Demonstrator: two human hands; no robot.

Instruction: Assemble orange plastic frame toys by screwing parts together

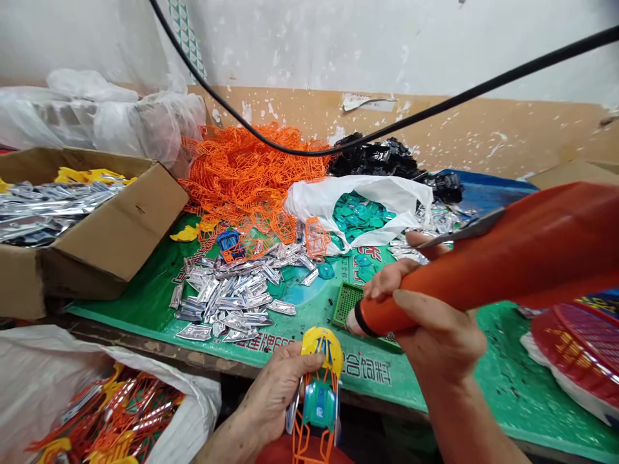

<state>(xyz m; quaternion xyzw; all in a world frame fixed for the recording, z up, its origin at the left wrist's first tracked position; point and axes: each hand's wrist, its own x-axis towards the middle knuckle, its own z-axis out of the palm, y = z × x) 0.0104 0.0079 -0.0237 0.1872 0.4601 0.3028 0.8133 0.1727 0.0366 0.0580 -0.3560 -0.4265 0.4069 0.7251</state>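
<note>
Low in the middle of the view, my left hand (273, 390) grips a toy car body (320, 406). It has a yellow front piece, an orange lattice frame, a green window piece and silver sides, and my thumb presses on the yellow piece. My right hand (438, 332) is wrapped around a thick orange electric screwdriver (503, 258) with a silver lever along its top. The tool's black-ringed end is over a small green perforated tray (349, 299), and its tip is largely hidden. Silver side pieces (232, 299) lie in a pile left of the tray.
Behind are orange frames (256, 171), a white bag (309, 193) of green window pieces and black parts (377, 158). A cardboard box (120, 222) stands left, above a sack (193, 399) of assembled parts. Red parts (580, 354) sit right. A black cable (232, 113) hangs across the view.
</note>
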